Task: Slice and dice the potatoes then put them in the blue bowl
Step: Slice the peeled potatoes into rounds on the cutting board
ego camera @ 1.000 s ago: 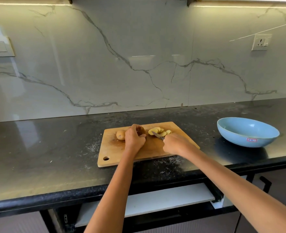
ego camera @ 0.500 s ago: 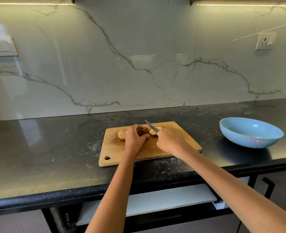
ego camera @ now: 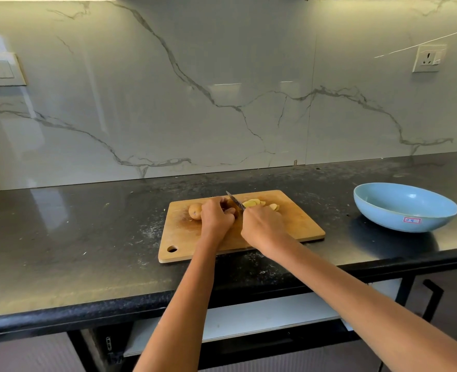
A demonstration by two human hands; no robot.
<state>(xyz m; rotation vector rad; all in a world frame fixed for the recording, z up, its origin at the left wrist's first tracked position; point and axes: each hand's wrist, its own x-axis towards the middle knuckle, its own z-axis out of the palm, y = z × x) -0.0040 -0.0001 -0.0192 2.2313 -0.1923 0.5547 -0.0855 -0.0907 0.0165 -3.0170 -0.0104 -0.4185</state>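
Slicing is the step in hand: a potato is being cut into rounds on the board [ego camera: 297,224], and dicing and the move to the bowl [ego camera: 405,208] look not yet begun, since the bowl, well right of the board, seems empty. The left hand [ego camera: 218,217] is curled over the potato being cut, which it mostly hides, pinning it to the board near the back edge. The right hand [ego camera: 263,228] is closed round the handle of the knife [ego camera: 235,201], whose blade angles up and back just right of the left fingers. Slices [ego camera: 259,204] lie on the board right of the blade. A whole potato [ego camera: 195,210] sits on the board just left of the left hand. Next, I judge, the blade must drop close beside the fingertips, so those should stay tucked.
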